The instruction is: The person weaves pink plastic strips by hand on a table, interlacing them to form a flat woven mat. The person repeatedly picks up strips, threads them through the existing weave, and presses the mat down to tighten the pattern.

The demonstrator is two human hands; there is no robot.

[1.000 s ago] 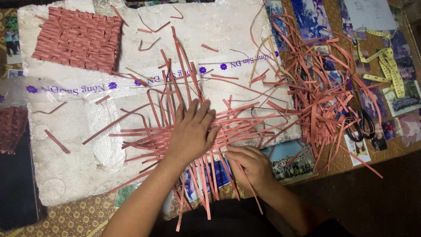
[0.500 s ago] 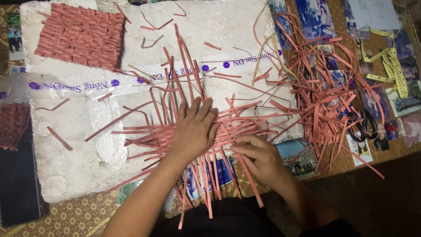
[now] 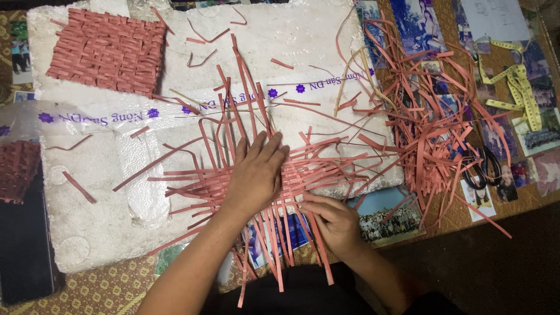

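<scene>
My left hand (image 3: 256, 175) lies flat, fingers spread, on a half-woven mat of pink paper strips (image 3: 318, 169) resting on a white foam board (image 3: 116, 192). My right hand (image 3: 332, 219) sits at the mat's near edge, its fingers pinching the pink strips there. Loose strip ends stick out from the weave on all sides. A finished woven pink square (image 3: 108, 49) lies at the board's far left corner.
A tangled pile of loose pink strips (image 3: 431, 122) lies to the right, over printed photos (image 3: 391, 216). Black scissors (image 3: 481, 169) sit by the pile, a yellow measuring tape (image 3: 516, 87) farther right. Another woven piece (image 3: 16, 169) and a dark phone (image 3: 26, 245) are at left.
My right hand has moved a little along the mat's near edge and its fingers have closed on the strips. My left hand keeps pressing the weave in the same place.
</scene>
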